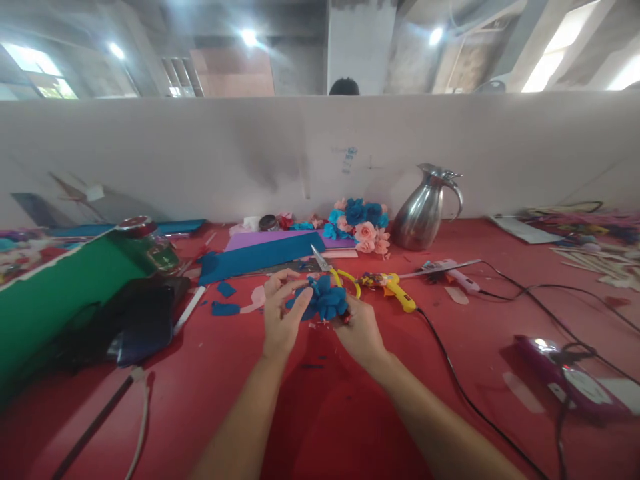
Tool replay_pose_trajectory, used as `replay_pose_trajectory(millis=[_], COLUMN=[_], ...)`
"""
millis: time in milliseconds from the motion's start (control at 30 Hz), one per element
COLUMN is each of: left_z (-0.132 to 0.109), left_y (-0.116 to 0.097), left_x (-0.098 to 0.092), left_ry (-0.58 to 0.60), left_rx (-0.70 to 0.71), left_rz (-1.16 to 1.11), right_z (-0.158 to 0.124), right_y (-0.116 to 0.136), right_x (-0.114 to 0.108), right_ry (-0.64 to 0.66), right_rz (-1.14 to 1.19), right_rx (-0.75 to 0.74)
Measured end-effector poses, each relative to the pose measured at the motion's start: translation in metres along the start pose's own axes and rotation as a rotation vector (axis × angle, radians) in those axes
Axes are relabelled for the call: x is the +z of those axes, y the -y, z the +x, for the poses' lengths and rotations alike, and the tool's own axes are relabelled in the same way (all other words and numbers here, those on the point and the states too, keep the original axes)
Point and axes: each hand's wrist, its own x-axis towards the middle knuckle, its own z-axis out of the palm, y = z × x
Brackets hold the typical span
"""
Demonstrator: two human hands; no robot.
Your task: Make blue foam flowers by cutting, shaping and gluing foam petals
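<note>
Over the red table [320, 413] both my hands meet around a blue paper flower [325, 300]. My left hand [281, 312] pinches the flower's left petals between thumb and fingers. My right hand [359, 332] grips the flower from below at its right side, its fingers curled and partly hidden. Just behind the flower lie scissors with yellow handles [336, 272] and a yellow glue gun [393, 287].
Blue and purple paper sheets [265, 253] lie behind, with a cluster of finished pink and blue flowers [361, 225] and a steel jug [425, 210]. A green roll [60, 293] and a dark bag [135, 320] sit at left. Black cables [460, 380] and a purple device [565, 377] lie at right. A white partition stands at the back.
</note>
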Motion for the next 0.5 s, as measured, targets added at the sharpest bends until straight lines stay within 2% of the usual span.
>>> replay_pose_trajectory(millis=[267, 500], left_z=[-0.0008, -0.0008], left_y=[0.0046, 0.0034], left_x=[0.0017, 0.0005], left_ry=[0.029, 0.022], left_rx=[-0.042, -0.056], left_rz=[-0.103, -0.087], right_z=[-0.0004, -0.0032], right_y=[-0.0002, 0.0002], right_x=[-0.0012, -0.0017], right_ry=[0.001, -0.007], right_rz=[-0.121, -0.246], right_rx=[-0.007, -0.058])
